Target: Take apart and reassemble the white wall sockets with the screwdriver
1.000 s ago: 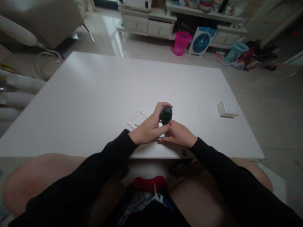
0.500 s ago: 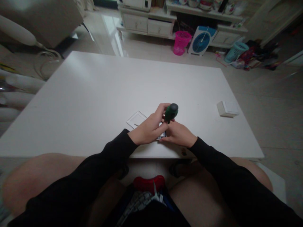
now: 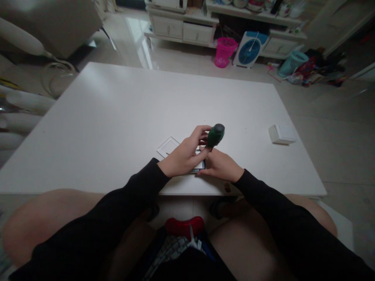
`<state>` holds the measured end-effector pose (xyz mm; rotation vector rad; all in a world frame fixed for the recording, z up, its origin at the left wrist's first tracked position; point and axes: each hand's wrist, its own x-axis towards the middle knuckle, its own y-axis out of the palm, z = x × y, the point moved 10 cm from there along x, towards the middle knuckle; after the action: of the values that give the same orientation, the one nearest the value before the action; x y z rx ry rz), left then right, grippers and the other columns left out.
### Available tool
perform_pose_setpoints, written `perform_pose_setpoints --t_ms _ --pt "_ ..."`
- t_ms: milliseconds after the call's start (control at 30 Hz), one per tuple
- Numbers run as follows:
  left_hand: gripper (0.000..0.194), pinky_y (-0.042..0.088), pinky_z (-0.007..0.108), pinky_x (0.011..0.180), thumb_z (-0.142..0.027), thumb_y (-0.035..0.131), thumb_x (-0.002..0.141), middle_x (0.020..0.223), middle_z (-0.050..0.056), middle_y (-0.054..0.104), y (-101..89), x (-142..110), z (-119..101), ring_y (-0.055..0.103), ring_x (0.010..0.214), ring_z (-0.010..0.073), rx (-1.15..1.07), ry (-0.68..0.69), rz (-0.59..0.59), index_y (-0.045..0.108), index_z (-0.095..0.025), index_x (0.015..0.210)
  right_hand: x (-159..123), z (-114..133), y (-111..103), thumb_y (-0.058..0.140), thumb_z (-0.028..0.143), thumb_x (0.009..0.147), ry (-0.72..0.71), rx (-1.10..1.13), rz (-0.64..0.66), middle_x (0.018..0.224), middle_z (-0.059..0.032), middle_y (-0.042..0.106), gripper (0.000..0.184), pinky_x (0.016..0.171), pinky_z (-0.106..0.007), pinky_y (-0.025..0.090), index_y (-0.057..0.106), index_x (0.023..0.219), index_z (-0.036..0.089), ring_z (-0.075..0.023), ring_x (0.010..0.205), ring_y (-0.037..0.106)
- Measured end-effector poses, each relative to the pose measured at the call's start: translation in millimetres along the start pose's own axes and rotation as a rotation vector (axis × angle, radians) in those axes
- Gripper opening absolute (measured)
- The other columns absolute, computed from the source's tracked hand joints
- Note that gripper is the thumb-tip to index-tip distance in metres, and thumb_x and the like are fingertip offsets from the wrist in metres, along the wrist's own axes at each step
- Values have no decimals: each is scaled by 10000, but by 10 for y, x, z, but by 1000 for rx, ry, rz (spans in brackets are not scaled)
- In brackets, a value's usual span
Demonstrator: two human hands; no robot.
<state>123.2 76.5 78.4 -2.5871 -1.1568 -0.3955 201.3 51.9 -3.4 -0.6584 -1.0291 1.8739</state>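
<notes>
My left hand [image 3: 186,154] is closed round the green handle of a screwdriver [image 3: 216,136], which has a dark end cap and leans up and to the right. The screwdriver's tip is hidden behind my fingers. Under both hands, near the table's front edge, lies a small flat white object with a dark rim [image 3: 201,167], mostly covered. My right hand [image 3: 222,166] grips its right side, thumb at the near edge. Just left of my left hand, a thin clear-edged square panel [image 3: 169,145] rests on the table, with a small thin piece by its near side.
The white table [image 3: 131,113] spreads out in front of me. A small white box [image 3: 282,134] stands near its right edge. Beyond it on the floor are a pink basket [image 3: 225,52], a blue and white fan [image 3: 250,50] and a cabinet [image 3: 181,31].
The screwdriver's handle has shifted slightly up and to the right and tilts more, with my left fingers following. My right hand has stayed on the flat object.
</notes>
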Motion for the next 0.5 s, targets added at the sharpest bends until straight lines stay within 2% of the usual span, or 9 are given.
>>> perform_pose_setpoints --t_ms 100,200,267,367,433,500 --pt "379 537 403 937 -153 516 952 1077 86 610 30 -23 -25 635 995 205 83 -12 34 418 -193 1316 -3 1 10 857 477 749 14 -23 18 1299 -176 639 679 954 -543 551 574 1296 191 -370 1190 624" --pt "335 531 381 875 -221 552 965 1088 83 585 -3 -31 -53 602 900 187 170 -21 -1 440 -187 1278 -3 4 9 837 455 777 35 -44 35 1216 -170 660 562 894 -508 571 613 1207 172 -356 1112 653" --pt "284 532 377 842 -274 578 976 1093 84 589 -38 -21 -67 591 861 184 206 -18 -36 473 -189 1226 0 7 9 831 457 784 41 -59 44 1219 -180 658 567 895 -499 573 613 1212 156 -359 1107 656" --pt "214 541 383 836 -316 645 957 1062 85 612 -64 8 -91 605 915 214 266 14 -49 549 -188 1098 2 16 7 833 472 781 30 -63 44 1256 -172 650 607 947 -500 562 601 1254 172 -361 1149 645" --pt "256 558 368 826 -319 721 907 1057 82 620 -92 24 -89 622 945 220 246 30 -62 578 -185 1071 3 28 2 827 483 784 9 -54 35 1294 -163 639 616 979 -506 552 593 1276 196 -360 1188 631" --pt "349 578 351 818 -277 765 862 1039 64 634 -124 28 -45 649 917 201 158 12 -77 569 -185 1136 0 24 2 824 494 783 4 -57 31 1330 -171 624 625 976 -516 553 588 1279 195 -368 1214 617"
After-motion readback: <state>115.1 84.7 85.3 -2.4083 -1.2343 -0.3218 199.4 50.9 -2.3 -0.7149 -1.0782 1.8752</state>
